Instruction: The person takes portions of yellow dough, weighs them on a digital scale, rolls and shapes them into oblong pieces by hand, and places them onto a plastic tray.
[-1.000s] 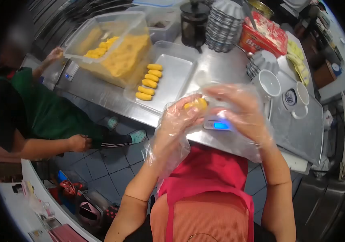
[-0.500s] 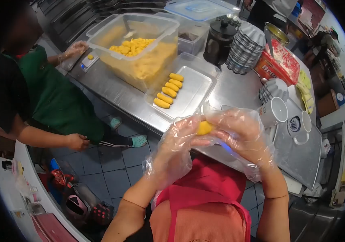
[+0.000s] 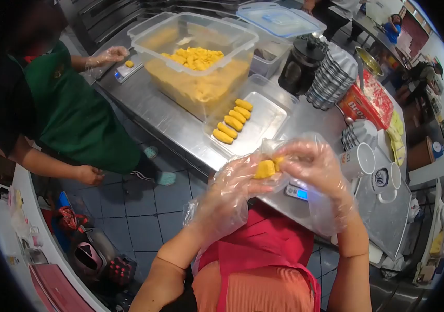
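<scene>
Both my hands wear clear plastic gloves and meet above the table's near edge. In my left hand (image 3: 237,177) lies a lump of yellow dough (image 3: 265,169), held by the curled fingers. The fingertips of my right hand (image 3: 313,164) pinch more yellow dough right beside it; whether the two bits are still joined I cannot tell. Just beyond my hands, several yellow dough rolls (image 3: 234,122) lie in a row along the left side of a shallow clear tray (image 3: 263,117). A small digital scale (image 3: 297,193) with a lit display sits under my right forearm.
A large clear tub (image 3: 196,78) of yellow dough stands behind the tray. At left, a co-worker's gloved hand (image 3: 108,56) is near another scale (image 3: 127,72) bearing a dough piece. Stacked fluted moulds (image 3: 331,78), a black canister (image 3: 300,65), a red tub (image 3: 370,101) and two mugs (image 3: 358,158) stand right.
My right hand has lifted a little, and the dough, one lump before, now shows as two bits. The view has shifted, so the table's things appear further right. The near scale's display has come into sight.
</scene>
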`<state>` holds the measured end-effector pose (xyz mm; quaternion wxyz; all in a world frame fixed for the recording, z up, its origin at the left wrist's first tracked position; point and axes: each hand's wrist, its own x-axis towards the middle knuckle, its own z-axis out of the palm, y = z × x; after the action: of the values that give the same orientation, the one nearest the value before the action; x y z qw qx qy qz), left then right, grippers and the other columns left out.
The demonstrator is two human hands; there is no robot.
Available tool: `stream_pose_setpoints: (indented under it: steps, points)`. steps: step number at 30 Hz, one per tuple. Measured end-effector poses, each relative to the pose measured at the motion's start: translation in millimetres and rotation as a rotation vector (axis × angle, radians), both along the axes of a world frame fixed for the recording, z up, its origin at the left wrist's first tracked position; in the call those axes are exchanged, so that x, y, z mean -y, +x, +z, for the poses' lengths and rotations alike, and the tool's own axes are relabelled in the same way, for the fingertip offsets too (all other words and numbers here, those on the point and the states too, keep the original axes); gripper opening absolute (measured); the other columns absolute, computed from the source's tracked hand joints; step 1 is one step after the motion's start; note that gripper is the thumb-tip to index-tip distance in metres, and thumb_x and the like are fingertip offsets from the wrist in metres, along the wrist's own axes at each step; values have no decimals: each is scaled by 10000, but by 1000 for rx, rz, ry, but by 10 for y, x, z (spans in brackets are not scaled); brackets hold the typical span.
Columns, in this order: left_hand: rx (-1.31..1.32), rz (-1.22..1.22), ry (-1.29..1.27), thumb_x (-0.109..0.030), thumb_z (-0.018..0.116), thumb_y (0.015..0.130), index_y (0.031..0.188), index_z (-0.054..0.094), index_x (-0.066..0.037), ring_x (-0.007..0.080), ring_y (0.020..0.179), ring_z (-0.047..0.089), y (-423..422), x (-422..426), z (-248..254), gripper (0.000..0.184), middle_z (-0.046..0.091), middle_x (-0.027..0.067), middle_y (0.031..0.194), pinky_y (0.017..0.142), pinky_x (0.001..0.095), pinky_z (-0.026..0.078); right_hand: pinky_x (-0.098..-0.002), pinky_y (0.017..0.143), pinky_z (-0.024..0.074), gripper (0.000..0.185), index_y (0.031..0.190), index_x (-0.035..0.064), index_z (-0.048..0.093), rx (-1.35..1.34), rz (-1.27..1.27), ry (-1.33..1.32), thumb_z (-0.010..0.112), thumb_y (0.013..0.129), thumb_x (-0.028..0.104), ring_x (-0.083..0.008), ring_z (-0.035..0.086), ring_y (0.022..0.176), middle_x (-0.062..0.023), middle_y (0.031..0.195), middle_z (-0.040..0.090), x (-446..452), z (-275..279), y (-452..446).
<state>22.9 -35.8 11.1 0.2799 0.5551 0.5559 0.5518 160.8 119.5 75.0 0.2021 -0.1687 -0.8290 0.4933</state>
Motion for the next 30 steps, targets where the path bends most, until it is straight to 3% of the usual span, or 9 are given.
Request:
stream_pose_setpoints:
  steps: [2,5,6,9,12,14,16,26,30]
  points:
    - [376,-12,-56,-278,488,925,1224,417,-9,139,931,535,-3,11,97,409,528,87,1079,749,249,465,-239,649,480,215,974,-31,635,26,16,-407,637,788,76,-97,578,696,-49,803,644,-178,4,-79]
    - [577,-18,-58,-282,473,931,1226,414,-4,134,941,511,-94,2,158,410,512,78,1087,811,247,434,-225,637,480,225,991,-20,637,-183,-63,-384,645,790,80,-101,580,670,-61,794,644,-365,311,-331]
    - [411,12,-34,-281,469,932,1223,415,-4,131,936,508,-156,55,128,405,509,76,1082,825,248,425,-223,631,480,221,996,-17,638,-276,-104,-237,641,799,81,-96,583,674,-61,806,650,-366,500,-457]
    - [660,72,-38,-244,465,933,1216,403,1,122,926,496,-148,130,224,380,502,75,1053,840,250,416,-249,606,482,167,960,12,652,-666,-325,270,633,806,75,-124,609,658,-58,808,669,-353,921,-963]
    - [921,173,-28,-196,479,922,1217,386,6,121,915,494,-125,159,275,369,498,64,1012,836,259,416,-308,635,488,128,879,51,657,-930,-381,1165,624,756,34,-228,629,658,-93,782,663,-758,1093,-1472]
    - [925,129,13,-187,480,921,1217,391,5,121,906,493,-186,178,210,364,498,61,1004,837,264,417,-350,779,479,201,969,88,659,-393,-199,808,614,787,162,-272,617,846,-133,908,648,-1144,710,-1742]
    - [931,113,27,-191,481,922,1217,395,5,122,901,493,-238,213,200,365,499,58,1004,838,268,417,-277,830,465,241,1074,69,630,-286,-104,867,562,843,82,-173,600,959,-111,1079,628,-1179,511,-1897]
    - [1100,67,162,-282,379,966,1306,343,18,201,1140,466,-273,76,388,455,476,114,1208,943,309,407,-259,722,468,151,929,70,678,-231,-259,515,629,795,117,-169,616,760,-98,873,656,-439,656,-778]
    - [1056,52,73,-232,400,959,1306,340,28,221,1089,519,-241,-33,306,438,503,149,1180,930,296,434,-326,799,456,270,991,79,662,-224,5,560,683,738,168,-239,596,873,-112,937,638,-228,398,-505]
